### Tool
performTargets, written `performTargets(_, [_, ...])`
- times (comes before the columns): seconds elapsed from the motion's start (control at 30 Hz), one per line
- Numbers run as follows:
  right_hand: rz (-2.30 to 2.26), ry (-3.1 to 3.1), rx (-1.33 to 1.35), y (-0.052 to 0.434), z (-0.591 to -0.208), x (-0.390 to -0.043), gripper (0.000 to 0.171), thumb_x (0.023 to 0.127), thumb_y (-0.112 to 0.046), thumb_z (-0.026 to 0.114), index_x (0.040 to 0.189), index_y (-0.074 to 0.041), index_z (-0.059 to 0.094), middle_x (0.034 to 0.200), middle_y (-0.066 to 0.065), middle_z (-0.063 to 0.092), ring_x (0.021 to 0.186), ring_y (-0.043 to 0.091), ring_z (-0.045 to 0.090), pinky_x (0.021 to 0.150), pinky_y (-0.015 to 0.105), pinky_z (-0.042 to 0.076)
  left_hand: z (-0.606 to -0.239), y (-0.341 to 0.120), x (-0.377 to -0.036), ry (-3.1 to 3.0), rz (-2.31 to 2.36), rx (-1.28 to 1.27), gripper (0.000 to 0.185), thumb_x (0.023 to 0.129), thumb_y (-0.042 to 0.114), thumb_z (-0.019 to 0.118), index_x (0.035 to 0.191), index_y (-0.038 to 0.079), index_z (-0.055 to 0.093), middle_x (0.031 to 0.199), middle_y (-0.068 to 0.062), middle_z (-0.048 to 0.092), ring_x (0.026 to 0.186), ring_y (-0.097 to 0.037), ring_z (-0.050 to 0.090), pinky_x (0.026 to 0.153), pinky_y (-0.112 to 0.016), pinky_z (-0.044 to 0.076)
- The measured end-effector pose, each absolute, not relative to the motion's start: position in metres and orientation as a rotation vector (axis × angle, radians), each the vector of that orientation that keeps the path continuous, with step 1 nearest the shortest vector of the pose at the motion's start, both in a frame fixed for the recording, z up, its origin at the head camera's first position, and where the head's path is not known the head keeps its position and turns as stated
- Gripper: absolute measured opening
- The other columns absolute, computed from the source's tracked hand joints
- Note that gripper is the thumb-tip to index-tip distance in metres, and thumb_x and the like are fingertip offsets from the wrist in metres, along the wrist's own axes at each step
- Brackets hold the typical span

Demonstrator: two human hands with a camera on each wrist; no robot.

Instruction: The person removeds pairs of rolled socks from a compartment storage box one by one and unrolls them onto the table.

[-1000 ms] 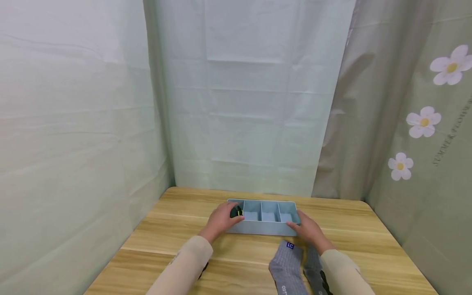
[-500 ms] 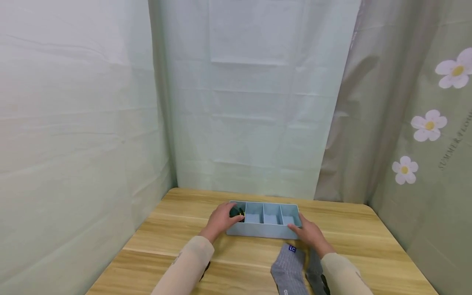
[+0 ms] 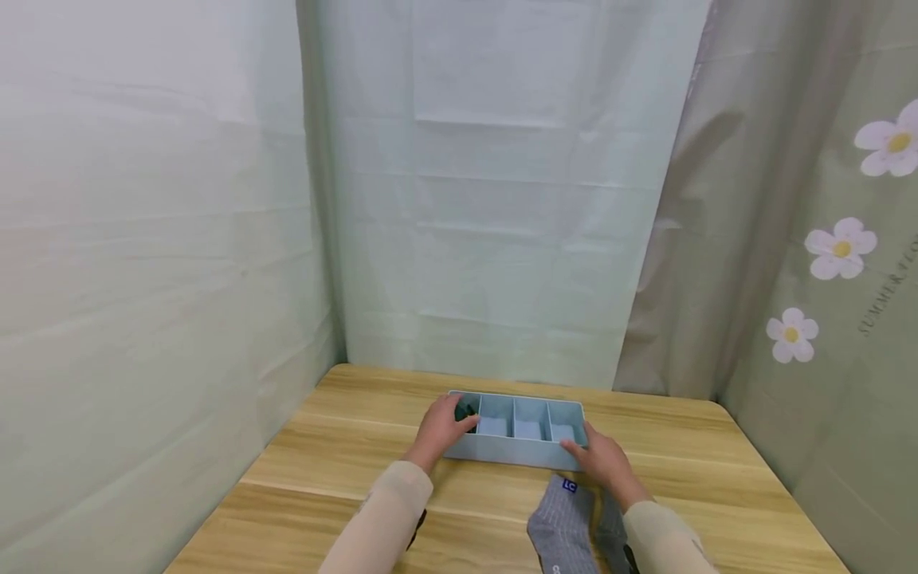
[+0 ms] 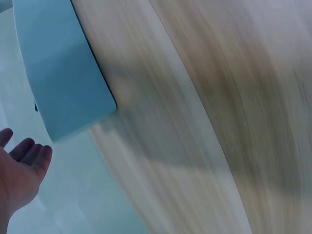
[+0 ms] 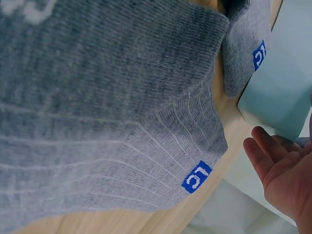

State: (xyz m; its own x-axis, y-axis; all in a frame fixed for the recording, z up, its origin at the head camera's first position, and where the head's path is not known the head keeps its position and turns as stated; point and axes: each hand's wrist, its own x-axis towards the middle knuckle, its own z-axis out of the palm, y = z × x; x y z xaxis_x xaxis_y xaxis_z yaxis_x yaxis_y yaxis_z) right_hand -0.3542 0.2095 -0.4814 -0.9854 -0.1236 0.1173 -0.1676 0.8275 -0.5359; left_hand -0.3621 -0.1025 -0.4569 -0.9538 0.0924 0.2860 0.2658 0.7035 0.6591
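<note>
The left hand (image 3: 439, 429) is at the left end of the tray (image 3: 509, 454), its thumb near the front rim and its fingers by the left wall; whether this grip is clamped on the tray, or on what lies inside, I cannot tell. The right hand (image 3: 606, 460) is at the opposite end, thumb over the front rim and fingers beside the right wall; how firmly that grip closes on the corner cannot be told either.

The tray stands level on the table (image 3: 287, 510), a long, shallow shape in pale blue with smooth, plain walls and a thin light rim. Upright dividers split it into four compartments in a row. In the leftmost sits a dark bundle (image 3: 464, 410), greenish black, partly covered by the left hand.

In front of the tray, on the near side, lie two grey socks side by side. The left sock (image 3: 562, 522) is ribbed, with a blue patch bearing pale letters; the right sock (image 3: 611, 534) is partly hidden by the right forearm. Beyond the wood-grained table hang pale curtains (image 3: 488, 239), printed with white flowers (image 3: 841, 249) on the right.
</note>
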Motion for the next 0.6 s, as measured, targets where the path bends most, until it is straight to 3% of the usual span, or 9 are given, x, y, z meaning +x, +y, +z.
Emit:
performTargets(0.23, [0.853, -2.943, 0.19, 0.213, -0.484, -0.351, 0.077, 0.1, -0.04, 0.057, 0.147, 0.014, 0.029, 0.141, 0.039, 0.041, 0.127, 0.055, 0.042, 0.103, 0.063, 0.035, -0.466, -0.084, -0.366, -2.594, -1.233, -0.138, 0.058, 0.094, 0.027, 0.07, 0.138, -0.005, 0.051, 0.143, -0.028, 0.046, 0.134, -0.046, 0.04, 0.107, -0.057, 0.036])
performTargets(0.47, [0.853, -2.931, 0.193, 0.21, -0.482, -0.35, 0.078, 0.099, -0.041, 0.058, 0.147, 0.014, 0.03, 0.141, 0.038, 0.042, 0.127, 0.054, 0.043, 0.102, 0.063, 0.037, -0.473, -0.075, -0.37, -2.501, -1.204, -0.034, 0.053, 0.091, 0.023, 0.074, 0.131, -0.007, 0.056, 0.13, -0.028, 0.054, 0.12, -0.044, 0.052, 0.098, -0.055, 0.044])
performTargets(0.6, [0.849, -2.927, 0.2, 0.208, -0.481, -0.35, 0.08, 0.099, -0.042, 0.059, 0.147, 0.015, 0.029, 0.14, 0.038, 0.043, 0.126, 0.053, 0.044, 0.102, 0.062, 0.038, -0.475, -0.071, -0.371, -2.49, -1.209, 0.025, 0.055, 0.09, 0.024, 0.074, 0.133, -0.005, 0.056, 0.13, -0.027, 0.054, 0.12, -0.042, 0.052, 0.099, -0.054, 0.045])
